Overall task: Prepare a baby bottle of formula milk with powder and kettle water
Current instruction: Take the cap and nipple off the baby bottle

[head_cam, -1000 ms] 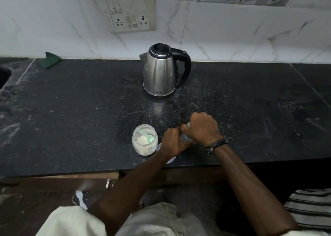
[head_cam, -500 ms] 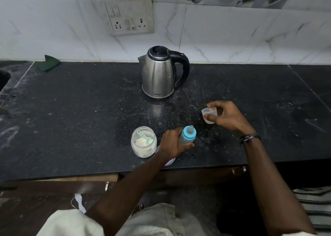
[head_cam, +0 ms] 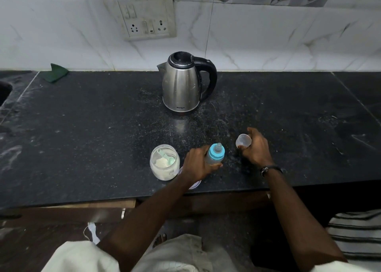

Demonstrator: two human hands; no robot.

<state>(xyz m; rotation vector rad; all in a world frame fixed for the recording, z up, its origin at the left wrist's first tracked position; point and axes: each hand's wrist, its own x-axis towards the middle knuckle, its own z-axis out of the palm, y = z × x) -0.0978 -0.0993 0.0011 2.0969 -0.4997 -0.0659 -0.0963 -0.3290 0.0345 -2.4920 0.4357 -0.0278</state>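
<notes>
L hand (head_cam: 196, 164) grips baby bottle (head_cam: 214, 155), blue collar w/ teat; R hand (head_cam: 256, 146) pinches clear cap (head_cam: 243, 141).

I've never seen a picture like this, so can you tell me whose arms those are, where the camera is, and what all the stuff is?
The arms belong to a person wearing a camera on their head, looking down at a dark counter. The left hand holds a baby bottle with a blue teat top. The right hand holds its small clear cap. A jar of milk powder with a green scoop inside stands beside the bottle. Farther back stands a steel kettle.
</notes>
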